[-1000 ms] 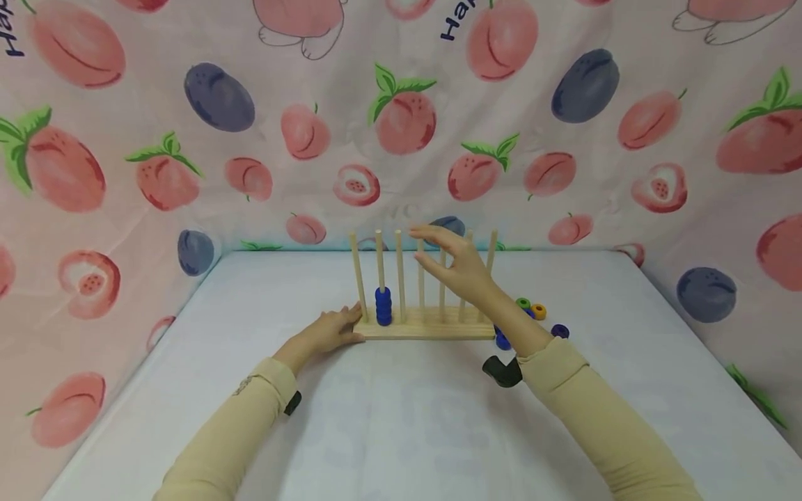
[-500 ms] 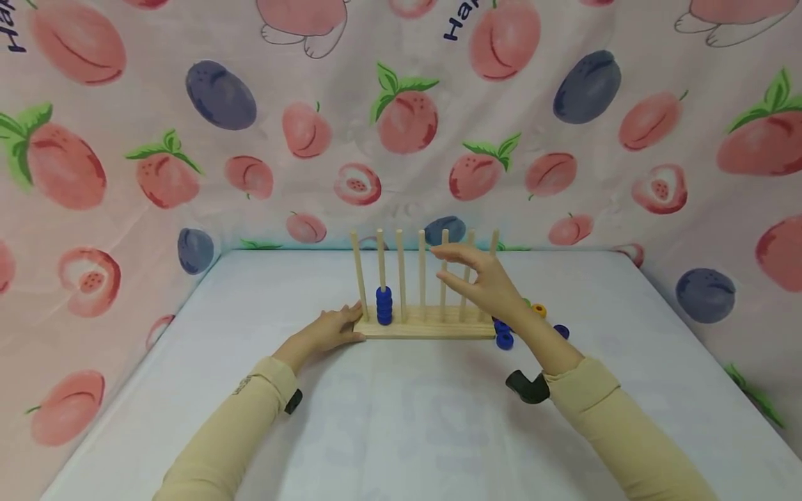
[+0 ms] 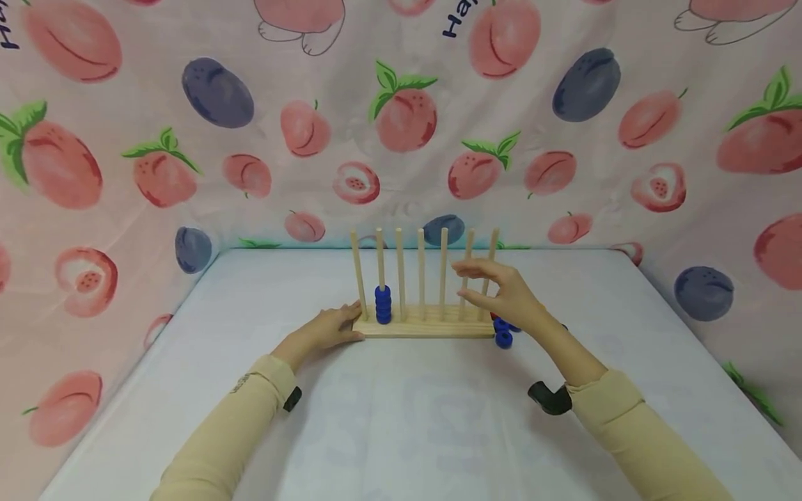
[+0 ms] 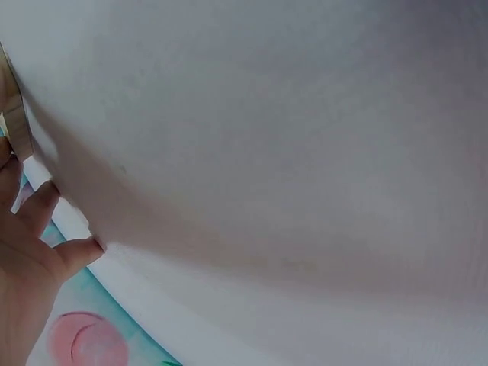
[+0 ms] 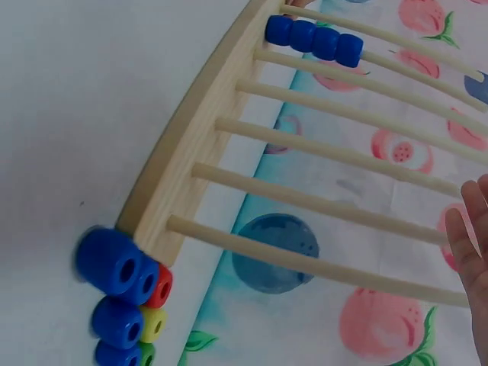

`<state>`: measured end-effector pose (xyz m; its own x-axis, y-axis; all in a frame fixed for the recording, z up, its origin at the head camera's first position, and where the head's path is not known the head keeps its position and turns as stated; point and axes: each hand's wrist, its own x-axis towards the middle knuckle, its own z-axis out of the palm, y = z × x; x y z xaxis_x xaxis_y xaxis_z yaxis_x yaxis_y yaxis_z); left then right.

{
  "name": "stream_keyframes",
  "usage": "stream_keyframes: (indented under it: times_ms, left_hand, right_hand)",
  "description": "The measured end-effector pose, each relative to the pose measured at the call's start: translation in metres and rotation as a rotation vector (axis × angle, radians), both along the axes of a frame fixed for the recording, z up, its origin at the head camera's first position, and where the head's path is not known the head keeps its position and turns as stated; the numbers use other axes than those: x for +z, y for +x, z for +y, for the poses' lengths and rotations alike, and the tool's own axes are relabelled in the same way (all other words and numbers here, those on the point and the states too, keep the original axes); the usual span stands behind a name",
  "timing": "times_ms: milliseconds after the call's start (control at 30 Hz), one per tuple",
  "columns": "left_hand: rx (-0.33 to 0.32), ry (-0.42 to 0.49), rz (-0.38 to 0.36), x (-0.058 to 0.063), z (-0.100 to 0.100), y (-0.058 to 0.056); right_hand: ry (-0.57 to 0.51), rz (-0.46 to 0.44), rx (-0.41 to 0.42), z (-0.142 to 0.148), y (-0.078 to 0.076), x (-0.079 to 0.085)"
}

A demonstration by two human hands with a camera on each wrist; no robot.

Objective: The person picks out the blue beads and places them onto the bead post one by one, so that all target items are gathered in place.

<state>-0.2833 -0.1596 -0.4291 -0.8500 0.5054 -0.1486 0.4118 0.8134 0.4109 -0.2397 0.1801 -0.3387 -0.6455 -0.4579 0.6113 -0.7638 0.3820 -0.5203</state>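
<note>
And here's the wooden rack (image 3: pixel 426 330), standing upright on the counter (image 3: pixel 401 424), 7 pale pegs (image 3: pixel 422 275) rising in a row from its long base! Look at the rack's 2nd peg from the left: 4 blue beads (image 3: pixel 383 305) threaded on it, stacked snugly, right down at the foot.

Over to the rack's left end, and the left hand (image 3: pixel 324 330) has it: thumb at the front corner, fingers spread round to the back, the end of the base held between them. At the rack's right side, the right hand (image 3: pixel 509 296) hovers by the last 2 pegs, fingers wide, thumb well apart below them, holding nothing.

Just beside the rack's right end, a cluster of loose beads (image 3: pixel 503 339)! The right wrist view picks out 4 blue, then a red bead (image 5: pixel 161 286), a yellow bead (image 5: pixel 154 325) and a green bead (image 5: pixel 147 355), the red nearest the base.

Beige sleeves (image 3: pixel 219 424) reach in from in front of the rack, left and right, a dark curved piece (image 3: pixel 553 399) jutting from beneath the right cuff. Behind the rack rises a pale cloth (image 3: pixel 351 83), printed all over with pink and dark-blue fruit.
</note>
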Motion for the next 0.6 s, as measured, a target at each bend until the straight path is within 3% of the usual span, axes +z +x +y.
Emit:
stream_keyframes:
  times_ms: [167, 433, 600]
  left_hand:
    - [-0.012, 0.013, 0.0, -0.001, 0.0, 0.001]
    - [-0.013, 0.012, 0.015, -0.002, 0.002, 0.002]
    - [-0.015, 0.001, 0.029, -0.004, -0.001, 0.0]
  right_hand:
    - [0.063, -0.045, 0.005, 0.012, 0.003, -0.011]
    - [0.182, -0.201, -0.068, 0.035, 0.003, -0.024]
    - [0.202, -0.271, -0.034, 0.048, 0.0, -0.031]
